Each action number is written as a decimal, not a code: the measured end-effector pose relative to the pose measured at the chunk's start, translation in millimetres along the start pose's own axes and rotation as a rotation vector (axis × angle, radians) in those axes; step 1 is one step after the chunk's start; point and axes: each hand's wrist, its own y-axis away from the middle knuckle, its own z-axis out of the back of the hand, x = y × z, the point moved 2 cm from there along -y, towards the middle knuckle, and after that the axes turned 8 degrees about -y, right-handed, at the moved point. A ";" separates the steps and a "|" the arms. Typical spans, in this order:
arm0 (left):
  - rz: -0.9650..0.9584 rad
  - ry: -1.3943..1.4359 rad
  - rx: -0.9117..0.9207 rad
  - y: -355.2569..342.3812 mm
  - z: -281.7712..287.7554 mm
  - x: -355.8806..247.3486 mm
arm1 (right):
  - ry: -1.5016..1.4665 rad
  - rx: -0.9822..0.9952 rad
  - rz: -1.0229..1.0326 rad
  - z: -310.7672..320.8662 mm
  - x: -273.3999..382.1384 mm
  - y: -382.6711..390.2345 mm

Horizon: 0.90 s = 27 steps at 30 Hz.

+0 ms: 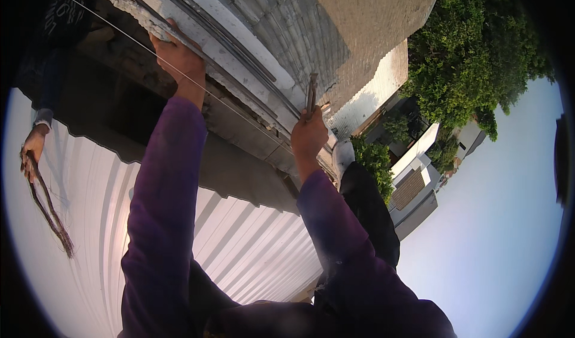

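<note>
2 own hands, both in purple sleeves, raised at the concrete beam (239,50). Left hand (179,59) curled over beam's broken edge, by 1 taut string (233,101). Right hand (308,137) fisted round 1 dark metal tool (311,92), upright just below beam. Far left of beam, 1 other person's hand (33,149) clutches 1 wire bundle (51,212).

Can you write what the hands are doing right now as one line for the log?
left hand: gripping concrete ledge edge | right hand: shut on metal tool, at ledge | nearby: another person's hand holding wire bundle
</note>
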 end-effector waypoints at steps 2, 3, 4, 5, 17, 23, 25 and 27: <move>-0.037 -0.001 -0.020 -7.2 -1.3 4.8 | 0.085 0.047 0.062 6.5 5.2 -15.8; -0.015 -0.013 -0.030 -8.0 -1.8 11.3 | 0.104 0.058 0.064 9.6 5.0 -27.3; 0.007 -0.026 -0.037 -4.5 -3.7 8.2 | 0.123 0.069 0.066 17.5 13.1 -38.5; 0.031 -0.050 -0.055 -6.3 -4.7 6.8 | 0.141 0.073 0.072 26.5 18.5 -53.6; 0.087 -0.062 -0.084 0.6 2.6 -11.2 | 0.067 0.621 0.891 114.1 124.3 -186.8; 0.065 0.050 -0.065 -5.2 -3.7 -2.6 | -0.030 0.675 1.073 103.5 120.6 -191.7; 0.051 0.032 -0.061 -15.6 2.1 8.2 | -0.039 0.677 1.125 90.4 121.9 -191.4; 0.046 0.030 -0.075 -13.0 0.3 3.0 | -0.020 0.648 1.144 78.7 119.3 -196.9</move>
